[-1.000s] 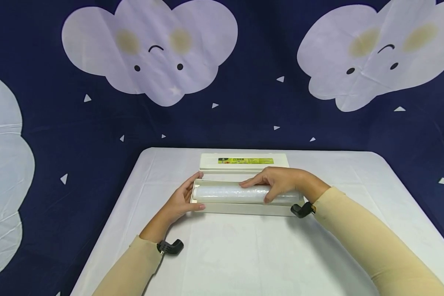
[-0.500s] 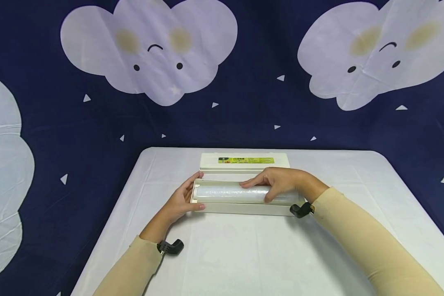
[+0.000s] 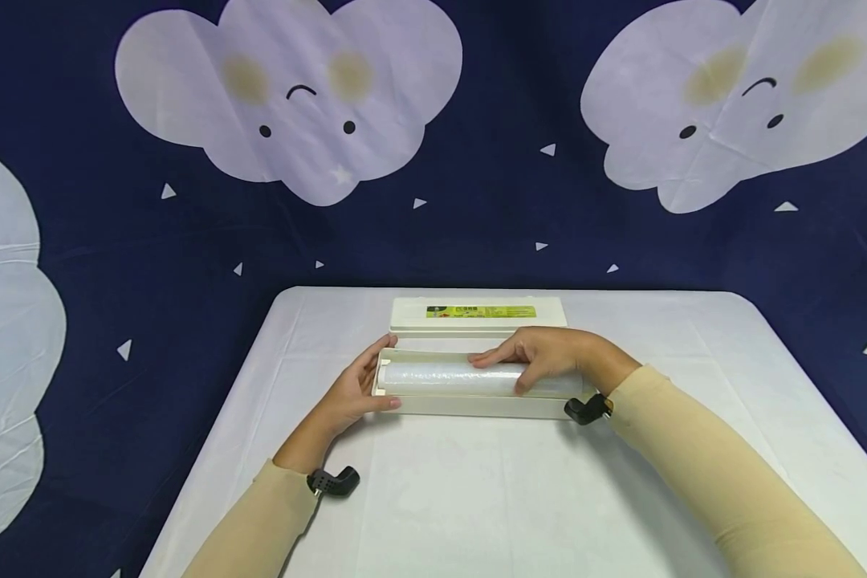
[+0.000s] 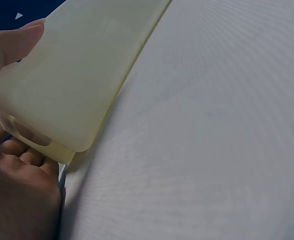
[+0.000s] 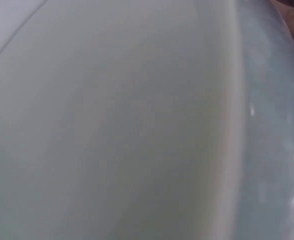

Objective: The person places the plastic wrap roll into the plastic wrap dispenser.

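We are looking at a navy backdrop [image 3: 477, 241] filling the upper part of the head view and running down both sides of the table [image 3: 433, 498]. A pale cloud [image 3: 296, 112] is hanging left of centre, its printed face showing upside down — mouth above the two black eyes, yellowish cheeks on either side — and a star [image 3: 341, 174] is showing faintly near its lower edge. A second cloud [image 3: 737, 112] is tilting at the upper right, and a third cloud [image 3: 7, 345] is bulging in from the left edge. White triangles [image 3: 420, 204] are dotting the navy between them. The table is showing a white top with rounded far corners and faint fold lines.
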`<state>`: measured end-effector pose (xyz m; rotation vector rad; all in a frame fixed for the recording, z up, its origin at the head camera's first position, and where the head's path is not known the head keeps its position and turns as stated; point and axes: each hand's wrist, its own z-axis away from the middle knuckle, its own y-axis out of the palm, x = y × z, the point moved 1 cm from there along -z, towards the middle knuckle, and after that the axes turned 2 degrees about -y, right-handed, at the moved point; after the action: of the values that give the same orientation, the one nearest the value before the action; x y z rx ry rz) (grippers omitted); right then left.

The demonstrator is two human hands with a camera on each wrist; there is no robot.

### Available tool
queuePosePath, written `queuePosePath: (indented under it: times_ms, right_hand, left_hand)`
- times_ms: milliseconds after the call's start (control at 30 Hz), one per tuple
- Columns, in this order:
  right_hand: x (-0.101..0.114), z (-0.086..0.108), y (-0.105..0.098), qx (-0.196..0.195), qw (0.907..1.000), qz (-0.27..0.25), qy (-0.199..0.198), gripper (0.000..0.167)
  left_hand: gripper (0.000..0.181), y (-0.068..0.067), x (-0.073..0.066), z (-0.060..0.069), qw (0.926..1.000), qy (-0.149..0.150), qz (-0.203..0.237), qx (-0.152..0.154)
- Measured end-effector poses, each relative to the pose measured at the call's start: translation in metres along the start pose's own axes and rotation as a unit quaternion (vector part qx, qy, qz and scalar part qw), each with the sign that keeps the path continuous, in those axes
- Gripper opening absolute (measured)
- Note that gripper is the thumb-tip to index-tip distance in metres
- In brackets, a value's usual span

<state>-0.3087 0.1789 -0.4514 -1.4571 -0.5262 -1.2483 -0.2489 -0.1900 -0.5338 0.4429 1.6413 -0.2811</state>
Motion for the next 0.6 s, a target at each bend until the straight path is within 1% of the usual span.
queuePosePath:
  times_ms: [133,367,600]
  right_hand:
    - [-0.0017,-0.0007,0.0,0.006,0.9999,-0.01,-0.002,0.079]
    - [-0.0014,-0.0016,-0.0002,0.009,0.9999,-0.009,0.002,0.078]
    - [-0.0008,-0.0025,-0.0001,0.007,0.9999,-0.004,0.015,0.077]
  left_hand:
    - [0.114,-0.0005,0.0008,-0.0003,1.0,0.001,0.004,0.0]
    - [0.113,-0.0012,0.0021,-0.0001,0.9999,0.009,0.005,0.003]
    - [0.115,-0.0007,0.0013,0.0005,1.0,0.0,0.0,0.0]
